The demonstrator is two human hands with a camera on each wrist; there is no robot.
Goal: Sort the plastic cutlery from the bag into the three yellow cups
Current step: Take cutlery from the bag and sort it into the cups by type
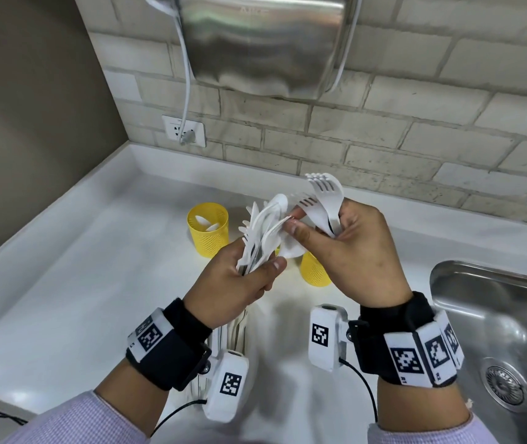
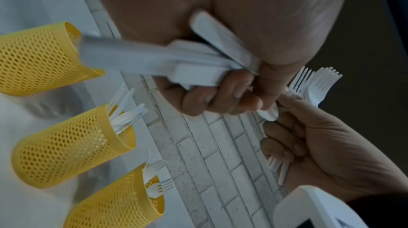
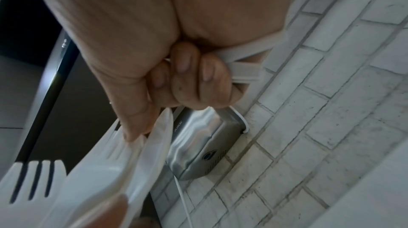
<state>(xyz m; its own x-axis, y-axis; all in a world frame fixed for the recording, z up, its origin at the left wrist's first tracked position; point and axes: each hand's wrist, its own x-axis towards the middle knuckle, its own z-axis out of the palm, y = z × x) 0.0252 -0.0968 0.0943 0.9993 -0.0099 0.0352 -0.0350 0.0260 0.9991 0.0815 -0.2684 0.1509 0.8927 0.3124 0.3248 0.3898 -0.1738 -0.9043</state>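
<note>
My left hand [image 1: 239, 283] grips a fanned bundle of white plastic cutlery [image 1: 260, 232], mixed forks, spoons and knives, above the counter. My right hand [image 1: 352, 251] holds several forks [image 1: 323, 200] in its curled fingers, while its thumb and forefinger pinch one piece at the bundle's top. Three yellow mesh cups stand behind the hands. The left cup [image 1: 207, 229] holds spoons. The right cup [image 1: 315, 270] is half hidden by my right hand, and the middle one is almost covered. In the left wrist view the middle cup [image 2: 70, 146] holds knives and the lower cup [image 2: 114, 202] holds forks.
A steel sink [image 1: 496, 331] sits at the right, close to my right wrist. A metal hand dryer [image 1: 265, 43] hangs on the brick wall above, its cord running to a socket [image 1: 185, 129]. The white counter [image 1: 79, 283] extends left. White strips show under my left wrist [image 1: 236, 328].
</note>
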